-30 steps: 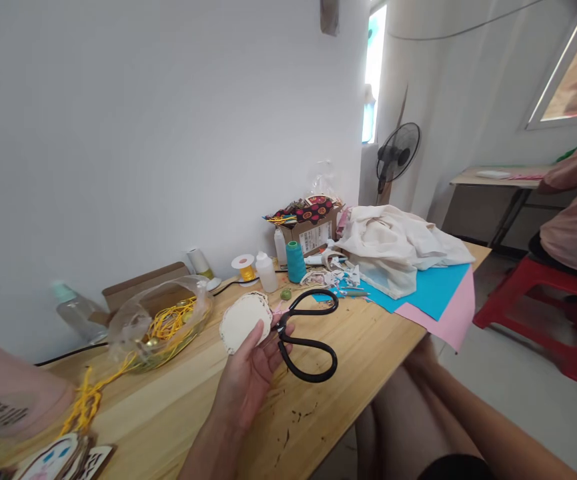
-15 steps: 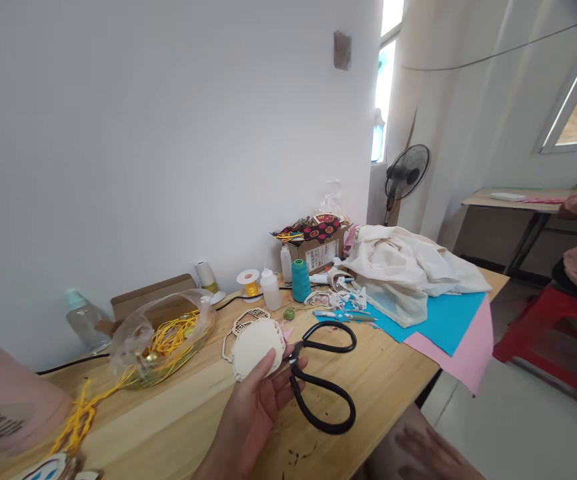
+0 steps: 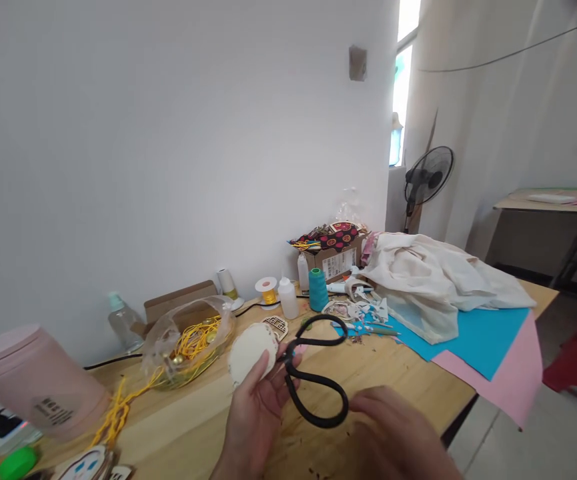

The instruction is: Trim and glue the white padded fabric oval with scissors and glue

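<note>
My left hand (image 3: pixel 254 413), palm up, pinches a round cream-white disc (image 3: pixel 252 353) with a decorated edge under its thumb. The same hand also holds a pair of scissors (image 3: pixel 292 353) by the pivot. Their black looped handles point right, and the blades are hidden behind the disc and fingers. My right hand (image 3: pixel 398 427) is blurred at the lower loop, its fingertips by the handle; whether they touch it I cannot tell. Just behind the disc lies a small wooden lattice cut-out (image 3: pixel 277 325).
A teal thread cone (image 3: pixel 318 290), a white squeeze bottle (image 3: pixel 289 299) and a yellow thread spool (image 3: pixel 268 291) stand along the wall. White cloth (image 3: pixel 423 280) covers blue and pink sheets (image 3: pixel 493 340) at right. A plastic bag of yellow cords (image 3: pixel 193 340) and a pink bin (image 3: pixel 38 380) are left.
My right hand has risen from beside my lap to the scissors' handles. The left hand still holds disc and scissors. The view has turned left, showing more of the pink bin.
</note>
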Demonstrator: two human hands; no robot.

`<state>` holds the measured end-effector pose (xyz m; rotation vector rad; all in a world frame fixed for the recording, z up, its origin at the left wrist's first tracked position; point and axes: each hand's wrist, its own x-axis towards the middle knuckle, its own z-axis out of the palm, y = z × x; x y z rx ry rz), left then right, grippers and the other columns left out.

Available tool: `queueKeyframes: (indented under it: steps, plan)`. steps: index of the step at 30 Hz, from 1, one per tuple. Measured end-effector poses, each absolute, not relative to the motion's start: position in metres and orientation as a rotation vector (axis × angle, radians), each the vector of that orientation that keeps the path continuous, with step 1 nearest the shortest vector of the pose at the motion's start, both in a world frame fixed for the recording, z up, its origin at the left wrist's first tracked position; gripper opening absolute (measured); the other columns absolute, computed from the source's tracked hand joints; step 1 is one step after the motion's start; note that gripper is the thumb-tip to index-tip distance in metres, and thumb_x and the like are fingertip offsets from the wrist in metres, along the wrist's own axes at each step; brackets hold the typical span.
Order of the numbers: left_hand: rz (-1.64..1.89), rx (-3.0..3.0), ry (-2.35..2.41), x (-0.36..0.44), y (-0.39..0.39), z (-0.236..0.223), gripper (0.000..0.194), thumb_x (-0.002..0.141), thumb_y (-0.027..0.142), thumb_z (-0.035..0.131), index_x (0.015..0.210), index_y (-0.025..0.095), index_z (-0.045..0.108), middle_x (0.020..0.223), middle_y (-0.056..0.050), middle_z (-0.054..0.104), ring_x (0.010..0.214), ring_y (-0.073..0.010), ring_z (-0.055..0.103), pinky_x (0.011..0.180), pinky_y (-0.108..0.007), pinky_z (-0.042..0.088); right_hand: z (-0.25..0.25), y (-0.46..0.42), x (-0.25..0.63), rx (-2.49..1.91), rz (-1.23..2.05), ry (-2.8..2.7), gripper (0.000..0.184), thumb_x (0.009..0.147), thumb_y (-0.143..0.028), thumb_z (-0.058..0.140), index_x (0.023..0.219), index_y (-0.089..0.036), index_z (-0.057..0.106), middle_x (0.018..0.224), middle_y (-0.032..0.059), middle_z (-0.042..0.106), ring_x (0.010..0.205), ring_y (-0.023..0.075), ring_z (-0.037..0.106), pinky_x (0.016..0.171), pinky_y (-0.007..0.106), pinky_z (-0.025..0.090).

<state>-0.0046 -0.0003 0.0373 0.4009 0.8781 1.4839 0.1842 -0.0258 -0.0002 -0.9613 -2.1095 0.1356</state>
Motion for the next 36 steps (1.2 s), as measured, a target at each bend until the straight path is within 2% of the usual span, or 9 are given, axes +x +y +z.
queueKeyframes:
  steps: [5, 8, 13, 19, 22, 26, 28, 31, 36]
  plan:
    - [1.671, 0.388, 0.839, -0.02, 0.002, 0.044, 0.022, 0.081, 0.011, 0.042, 0.087, 0.013, 0.063, 0.081, -0.007, 0.071, 0.076, -0.0183, 0.065, 0.058, -0.024, 0.054, -0.017, 0.003, 0.151, -0.859, 0.105, -2.345, 0.027, 0.075, -0.04, 0.05, 0.098, -0.03, 0.058, 0.095, -0.0008, 0.066, 0.094, 0.0183, 0.058, 0.077, 0.029, 0.049]
    - [1.635, 0.394, 0.843, -0.018, 0.001, 0.044, 0.022, 0.081, 0.011, 0.042, 0.09, 0.012, 0.062, 0.081, -0.008, 0.07, 0.077, -0.0191, 0.065, 0.058, -0.025, 0.054, -0.008, 0.019, 0.187, -1.092, 0.026, -2.159, 0.023, 0.082, -0.026, 0.041, 0.094, -0.021, 0.061, 0.097, 0.0072, 0.065, 0.099, 0.0229, 0.055, 0.087, 0.043, 0.042]
    - [1.434, 0.501, 0.875, -0.001, -0.003, 0.037, 0.018, 0.078, 0.018, 0.052, 0.092, 0.012, 0.061, 0.086, -0.009, 0.07, 0.081, -0.023, 0.064, 0.058, -0.028, 0.052, 0.028, 0.017, 0.209, -1.076, 0.054, -1.897, 0.024, 0.082, -0.027, 0.044, 0.103, -0.021, 0.053, 0.108, 0.0082, 0.057, 0.104, 0.0207, 0.05, 0.086, 0.037, 0.044]
    - [1.385, 0.583, 0.881, 0.005, -0.005, 0.028, 0.023, 0.074, 0.02, 0.058, 0.096, 0.014, 0.06, 0.092, -0.009, 0.069, 0.085, -0.0269, 0.063, 0.063, -0.033, 0.051, 0.03, 0.001, 0.159, -1.125, 0.025, -2.262, 0.062, 0.062, -0.027, 0.062, 0.12, -0.02, 0.044, 0.112, 0.0123, 0.052, 0.102, 0.0316, 0.045, 0.085, 0.049, 0.04]
    - [1.356, 0.606, 0.854, 0.005, -0.005, 0.025, 0.022, 0.071, 0.022, 0.061, 0.091, 0.013, 0.063, 0.092, -0.011, 0.069, 0.087, -0.029, 0.062, 0.063, -0.035, 0.05, 0.021, 0.011, 0.152, -1.125, 0.114, -2.332, 0.065, 0.065, -0.018, 0.055, 0.128, -0.019, 0.036, 0.099, 0.0114, 0.056, 0.089, 0.0272, 0.052, 0.075, 0.043, 0.046]
    - [1.425, 0.622, 0.842, 0.006, -0.003, 0.02, 0.026, 0.066, 0.028, 0.066, 0.088, 0.014, 0.065, 0.094, -0.01, 0.068, 0.094, -0.029, 0.059, 0.073, -0.038, 0.049, 0.013, 0.032, 0.163, -1.164, 0.337, -2.176, 0.057, 0.066, -0.009, 0.046, 0.123, -0.017, 0.04, 0.102, 0.0118, 0.054, 0.089, 0.0233, 0.054, 0.074, 0.036, 0.046]
    - [1.458, 0.631, 0.899, 0.007, -0.001, 0.017, 0.031, 0.068, 0.036, 0.062, 0.088, 0.012, 0.066, 0.093, -0.012, 0.068, 0.09, -0.0271, 0.06, 0.075, -0.037, 0.047, 0.016, 0.038, 0.171, -1.135, 0.474, -1.989, 0.045, 0.071, -0.016, 0.045, 0.116, -0.018, 0.044, 0.101, 0.0094, 0.054, 0.088, 0.0213, 0.054, 0.076, 0.034, 0.046]
    - [1.526, 0.625, 1.015, 0.008, 0.001, 0.014, 0.04, 0.073, 0.045, 0.053, 0.081, 0.009, 0.066, 0.077, -0.011, 0.069, 0.071, -0.0218, 0.062, 0.07, -0.033, 0.048, 0.024, 0.035, 0.176, -1.083, 0.697, -1.846, 0.024, 0.075, -0.028, 0.048, 0.098, -0.02, 0.048, 0.082, 0.0022, 0.057, 0.071, 0.0167, 0.055, 0.063, 0.027, 0.046]
    - [1.683, 0.76, 1.095, 0.012, -0.001, 0.013, 0.033, 0.071, 0.047, 0.054, 0.065, 0.016, 0.062, 0.055, -0.001, 0.06, 0.058, -0.0147, 0.053, 0.065, -0.025, 0.046, 0.025, 0.02, 0.167, -1.18, 0.56, -2.013, 0.021, 0.07, -0.03, 0.058, 0.089, -0.023, 0.053, 0.083, 0.0015, 0.057, 0.073, 0.0177, 0.054, 0.064, 0.027, 0.043]
